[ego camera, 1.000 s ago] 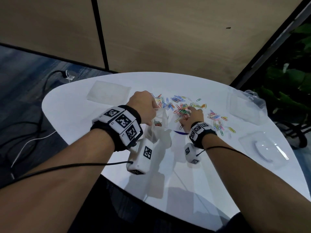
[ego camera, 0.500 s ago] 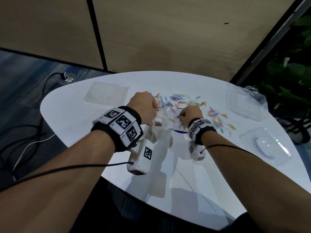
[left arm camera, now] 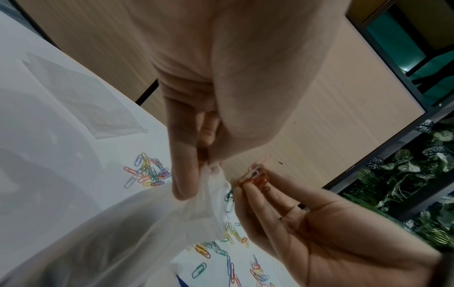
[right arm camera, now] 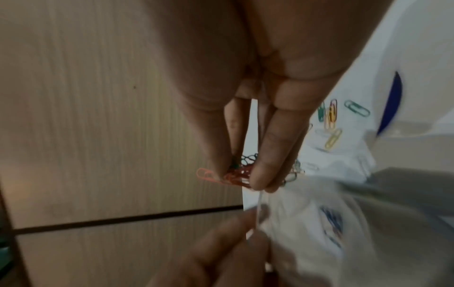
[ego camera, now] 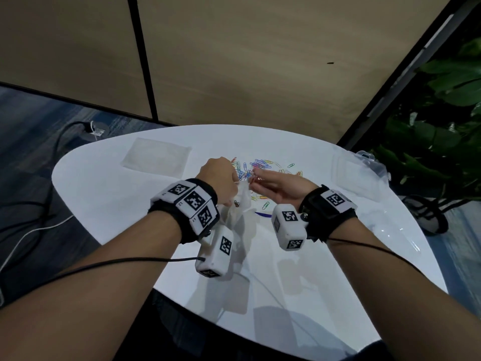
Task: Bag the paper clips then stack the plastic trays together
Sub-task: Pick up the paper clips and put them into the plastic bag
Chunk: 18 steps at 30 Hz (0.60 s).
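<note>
1. Left hand (ego camera: pixel 218 175) pinches the rim of one clear bag (ego camera: pixel 240 204) above the white desk (ego camera: pixel 104 183).
2. Right hand (ego camera: pixel 281 187) – grip narrow – pinches a small bunch of paper clips (left arm camera: pixel 255 177) at the bag's mouth.
3. Loose clips (ego camera: pixel 256 165) lie scattered beyond – too many to count.
4. Two plastic trays (ego camera: pixel 354 175) sit right; one flat bag (ego camera: pixel 156 157) lies left.

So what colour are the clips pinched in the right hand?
Mostly red and orange clips, clearest from the right wrist.

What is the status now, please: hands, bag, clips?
Left hand pinches the bag rim, mouth up. Right hand pinches a bunch of clips beside the bag mouth. Many clips loose on the table. Nothing in the way.
</note>
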Motion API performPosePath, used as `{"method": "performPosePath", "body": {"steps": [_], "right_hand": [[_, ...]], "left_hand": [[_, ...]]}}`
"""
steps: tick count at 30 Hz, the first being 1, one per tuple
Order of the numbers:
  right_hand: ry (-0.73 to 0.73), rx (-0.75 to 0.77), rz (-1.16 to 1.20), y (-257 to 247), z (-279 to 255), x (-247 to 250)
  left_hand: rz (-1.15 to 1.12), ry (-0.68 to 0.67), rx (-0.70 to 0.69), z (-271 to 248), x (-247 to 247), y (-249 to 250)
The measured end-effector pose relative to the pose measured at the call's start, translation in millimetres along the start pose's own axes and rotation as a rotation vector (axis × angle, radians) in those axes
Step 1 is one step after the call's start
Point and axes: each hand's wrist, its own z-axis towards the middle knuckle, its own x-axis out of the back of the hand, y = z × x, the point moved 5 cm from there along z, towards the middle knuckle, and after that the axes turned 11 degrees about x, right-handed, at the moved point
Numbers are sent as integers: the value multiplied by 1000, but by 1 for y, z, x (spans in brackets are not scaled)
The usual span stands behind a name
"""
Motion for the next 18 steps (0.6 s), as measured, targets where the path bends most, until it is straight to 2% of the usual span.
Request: {"method": "performPosePath", "body": {"steps": [3,6,9,11,13,15,16,18], "right_hand": [[-87,-20,-141,13,-14,-18],[55,172,-383,18,-14,-15],[173,332,-760,16,-18,-19],[109,422,-1090,16,-20,-30],[-48,444,-1384,19,-20,-44],[-140,396,-1429,16,-18,-44],[-150,383,-1352,11,-17,-42],[-82,359,-1035,-2,-16,-23]], "left_hand": [[-11,-6,-9,-1,-3,2],[-11,-28,-25,-2,-6,3],[-39,-41,-29,-1,-8,3],[-53,-47,-31,0,-8,4],[-48,-48,-41,2,-8,5],[-46,-46,-42,2,-8,5],[-55,-43,-35,2,-7,4],[-75,-33,-24,1,-6,4]]}}
